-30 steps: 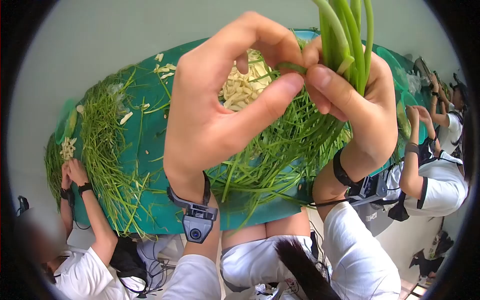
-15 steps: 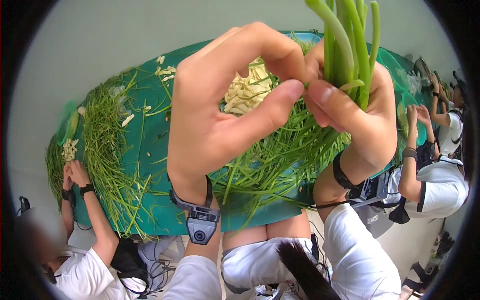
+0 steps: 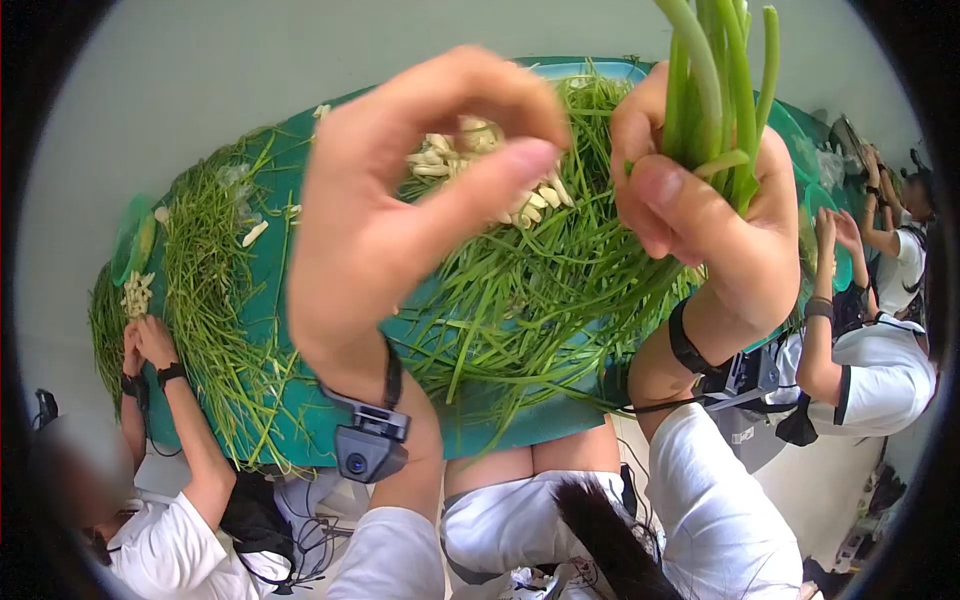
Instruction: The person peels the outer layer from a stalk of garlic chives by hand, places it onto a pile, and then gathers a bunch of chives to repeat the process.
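A bunch of thick green stalks (image 3: 715, 100) stands up out of my right hand (image 3: 710, 200), whose fingers and thumb are wrapped round it. My left hand (image 3: 400, 210), slightly blurred, is apart from the bunch on the left. Its thumb and index finger curve toward each other with their tips close, and whether something small is between them is too blurred to tell. Under both hands lies a loose heap of long green stems (image 3: 540, 290). Pale peeled pieces (image 3: 540, 200) are piled beyond it, partly hidden by my left hand.
The green table (image 3: 300, 260) bears another long heap of stems (image 3: 205, 300) on the left. A person's hands (image 3: 148, 343) are beside small pale pieces (image 3: 137, 296) and a green basket (image 3: 133, 240) there. More people work at the right, near green baskets (image 3: 843, 250).
My left hand has moved left, away from my right hand, uncovering more of the pale pieces. My right hand and the bunch have shifted slightly right.
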### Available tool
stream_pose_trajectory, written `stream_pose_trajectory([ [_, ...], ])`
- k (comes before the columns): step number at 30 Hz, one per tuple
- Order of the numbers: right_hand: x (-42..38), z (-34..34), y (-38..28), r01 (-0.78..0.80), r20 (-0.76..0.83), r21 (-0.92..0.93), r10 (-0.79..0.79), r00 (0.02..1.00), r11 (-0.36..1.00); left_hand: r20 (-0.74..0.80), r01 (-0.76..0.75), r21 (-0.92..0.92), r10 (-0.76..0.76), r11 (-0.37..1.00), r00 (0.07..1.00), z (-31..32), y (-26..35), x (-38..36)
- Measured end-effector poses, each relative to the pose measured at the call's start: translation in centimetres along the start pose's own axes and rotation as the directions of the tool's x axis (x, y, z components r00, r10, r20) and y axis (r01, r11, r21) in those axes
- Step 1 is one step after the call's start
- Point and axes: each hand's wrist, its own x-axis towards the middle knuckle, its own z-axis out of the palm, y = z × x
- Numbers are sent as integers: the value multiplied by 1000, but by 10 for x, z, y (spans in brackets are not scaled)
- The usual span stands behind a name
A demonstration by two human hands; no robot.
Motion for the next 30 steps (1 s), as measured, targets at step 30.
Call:
stream_pose_trajectory([
  [30,2,5,9,202,252,-420,-101,963,885,-54,-179,-319,171,931,984,27,-19,13],
])
